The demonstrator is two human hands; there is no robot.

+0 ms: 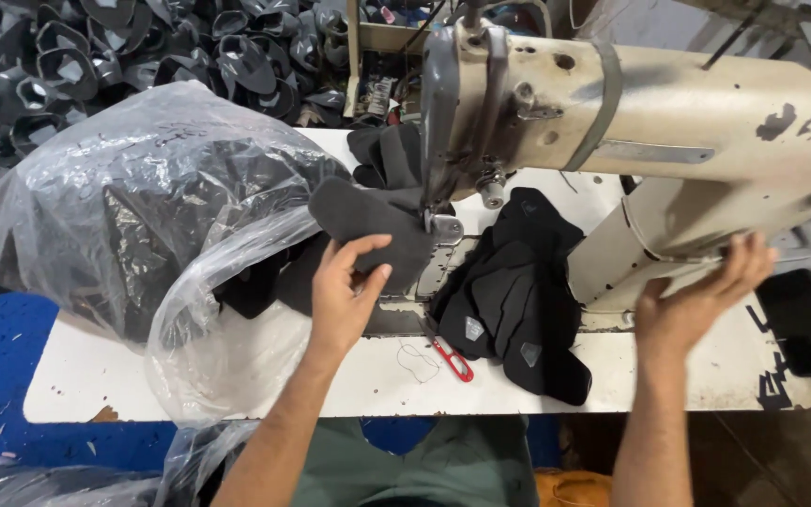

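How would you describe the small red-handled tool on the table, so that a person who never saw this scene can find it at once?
Start at the big cream sewing machine and look down to the white table in front of it. Between the left hand and the pile of black fabric pieces lie small thread snips. They are the only red thing on the table, thin and slanted, beside a loose thread.

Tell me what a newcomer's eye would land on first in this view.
The worn cream sewing machine fills the upper right, with the left hand holding a dark fabric piece at its needle and the right hand against its base. A big clear plastic bag of black pieces bulges at the left, and a stack of sewn black pieces lies beside red snips.
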